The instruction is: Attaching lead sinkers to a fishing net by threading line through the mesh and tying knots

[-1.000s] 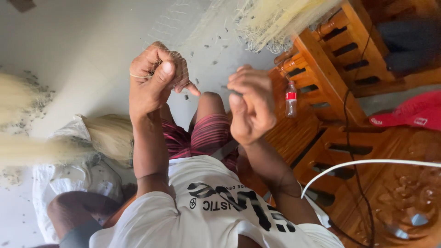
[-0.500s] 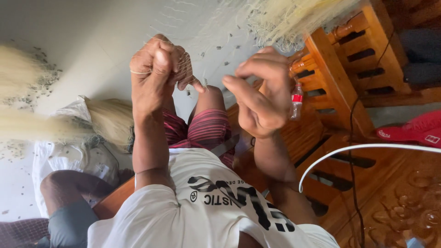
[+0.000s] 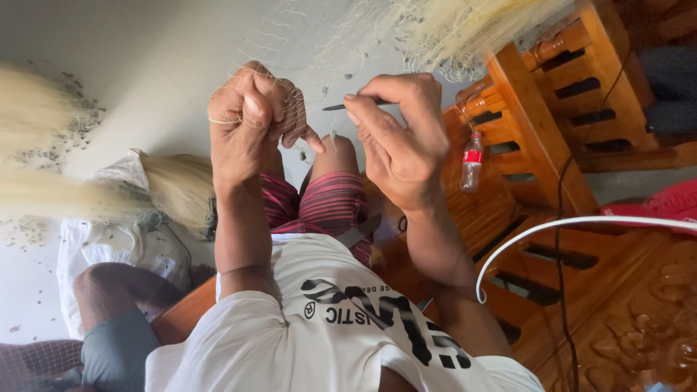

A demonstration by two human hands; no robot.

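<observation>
My left hand [image 3: 247,123] is raised in front of me, fist closed around a bunch of fine pale fishing net [image 3: 290,109] with a strand looped over the fingers. My right hand [image 3: 399,138] is level with it, a little to the right, pinching a thin dark needle [image 3: 356,106] that points left toward the net. The hands are a few centimetres apart. More net [image 3: 450,29] stretches up and away to a pale heap at the top. My knee in red striped shorts [image 3: 327,203] is below the hands.
A carved wooden bench [image 3: 537,131] stands at the right with a small plastic bottle [image 3: 472,161] on it. A white cable [image 3: 581,221] arcs across. Piles of pale net [image 3: 43,181] and a white sack [image 3: 116,239] lie at the left. Another person's leg [image 3: 109,283] is at lower left.
My right hand has risen and turned, bringing the needle up level with the left fist. The left hand has kept its hold on the net.
</observation>
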